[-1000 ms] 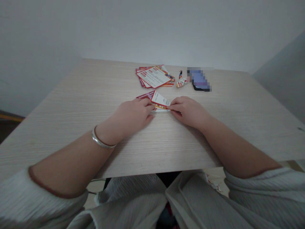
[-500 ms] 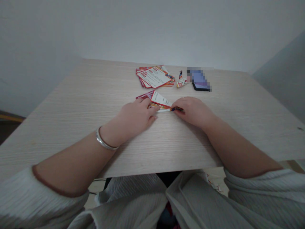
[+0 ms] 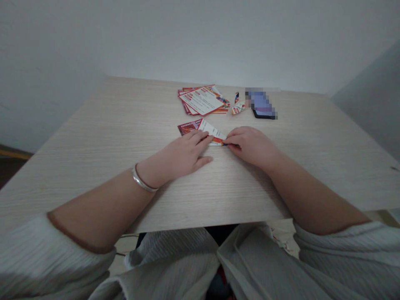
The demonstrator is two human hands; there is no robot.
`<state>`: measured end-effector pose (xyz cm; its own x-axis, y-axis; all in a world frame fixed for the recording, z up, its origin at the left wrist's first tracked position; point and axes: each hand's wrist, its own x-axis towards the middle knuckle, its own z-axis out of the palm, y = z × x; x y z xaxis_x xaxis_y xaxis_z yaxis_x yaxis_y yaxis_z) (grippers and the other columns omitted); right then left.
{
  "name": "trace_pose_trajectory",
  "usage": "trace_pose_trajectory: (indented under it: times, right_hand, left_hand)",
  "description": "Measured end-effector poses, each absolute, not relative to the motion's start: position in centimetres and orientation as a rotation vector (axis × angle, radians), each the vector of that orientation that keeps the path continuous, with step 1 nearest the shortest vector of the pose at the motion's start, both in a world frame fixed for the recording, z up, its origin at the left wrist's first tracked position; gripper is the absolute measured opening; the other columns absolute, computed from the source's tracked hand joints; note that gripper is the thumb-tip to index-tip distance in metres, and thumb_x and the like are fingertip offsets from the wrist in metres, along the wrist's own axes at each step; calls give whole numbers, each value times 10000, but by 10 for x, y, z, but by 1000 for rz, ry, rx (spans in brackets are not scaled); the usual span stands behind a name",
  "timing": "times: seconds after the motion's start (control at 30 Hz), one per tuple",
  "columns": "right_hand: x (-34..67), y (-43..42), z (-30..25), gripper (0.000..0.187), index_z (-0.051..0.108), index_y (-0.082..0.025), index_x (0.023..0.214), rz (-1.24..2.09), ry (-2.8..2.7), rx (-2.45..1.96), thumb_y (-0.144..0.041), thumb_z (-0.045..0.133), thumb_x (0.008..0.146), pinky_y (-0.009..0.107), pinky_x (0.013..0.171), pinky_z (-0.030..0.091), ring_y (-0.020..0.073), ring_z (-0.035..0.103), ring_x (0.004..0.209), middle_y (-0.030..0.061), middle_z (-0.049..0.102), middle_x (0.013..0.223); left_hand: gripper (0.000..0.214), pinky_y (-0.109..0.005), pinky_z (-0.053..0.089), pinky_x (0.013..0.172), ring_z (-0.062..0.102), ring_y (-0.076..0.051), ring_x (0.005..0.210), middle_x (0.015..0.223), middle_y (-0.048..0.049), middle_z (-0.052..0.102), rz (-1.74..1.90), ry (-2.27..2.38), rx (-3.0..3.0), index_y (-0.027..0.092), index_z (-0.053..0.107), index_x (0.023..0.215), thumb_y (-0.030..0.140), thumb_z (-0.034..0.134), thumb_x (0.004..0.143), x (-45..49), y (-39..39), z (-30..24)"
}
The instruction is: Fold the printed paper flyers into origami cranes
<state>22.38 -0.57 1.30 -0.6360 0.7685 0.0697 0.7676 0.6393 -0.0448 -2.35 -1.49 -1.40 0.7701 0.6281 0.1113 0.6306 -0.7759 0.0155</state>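
Note:
A printed paper sheet [image 3: 212, 128], partly folded, lies on the table in front of me, with a white text side, red edges and a purple patterned corner at its left. My left hand [image 3: 184, 154] rests over its near left part, fingers stretched across the fold and thumb spread apart. At the sheet's right end, my right hand [image 3: 250, 143] pinches the narrow folded tip between thumb and fingers. Some of the paper is hidden beneath my left palm.
Behind the sheet lies a fanned pile of printed papers [image 3: 203, 101]. To its right are a small folded paper piece [image 3: 238, 107] and a phone [image 3: 264, 106] with a blurred screen. The pale wooden table [image 3: 125, 112] meets a wall [image 3: 200, 41] at the back.
My left hand has slid slightly right along the fold, and its thumb has spread away from the fingers. The folded strip now lies flatter. My right hand stays at the tip.

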Motion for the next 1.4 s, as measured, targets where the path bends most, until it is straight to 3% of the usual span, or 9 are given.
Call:
trace_pose_trajectory:
  times: [0.1,0.3,0.47,0.9,1.17,1.4]
  right_hand:
    - [223,-6,14,299,831,-148,1138,10,-2773,-1325,-157,561,1009,360,933,521,255,715,1033,136,794,1132]
    - [227,-10,21,307,811,-173,1179,-23,-2781,-1452,-161,557,1007,362,893,514,257,725,1041,126,796,1145]
    - [229,-12,23,293,805,-168,1173,-74,-2788,-1553,-194,573,997,374,857,509,277,730,1034,121,798,1141]
    - [226,-12,27,335,810,-206,1188,-67,-2810,-1590,-190,516,1028,350,807,478,250,715,1046,103,777,1177]
    - [226,-21,32,316,803,-210,1149,-211,-2845,-1649,-251,513,1030,363,700,419,273,729,972,94,789,1089]
    - [235,-15,31,313,813,-258,1159,-112,-2807,-1632,-247,533,1020,342,722,437,253,718,1010,68,788,1159]
  left_hand:
    - [628,-540,413,1201,519,-381,1404,1527,-276,515,-152,-1047,-2917,58,471,1558,477,410,1094,-19,-18,-11]
    - [591,-505,429,1178,540,-369,1345,1424,-242,596,-123,-1007,-2896,29,556,1480,454,416,1095,-14,-21,-4]
    - [585,-487,486,1086,593,-350,1243,1388,-233,606,-73,-1098,-2869,76,541,1517,463,421,1094,-9,-24,2]
    - [558,-516,486,1057,578,-372,1245,1317,-224,635,-106,-1089,-2804,123,548,1533,435,375,1105,-6,-27,-1]
    - [533,-504,479,1056,580,-368,1236,1308,-215,641,-62,-1105,-2777,131,580,1500,422,373,1105,-4,-29,3]
    - [539,-517,475,1062,579,-377,1231,1307,-221,629,-41,-1128,-2783,138,580,1500,434,368,1103,-3,-28,1]
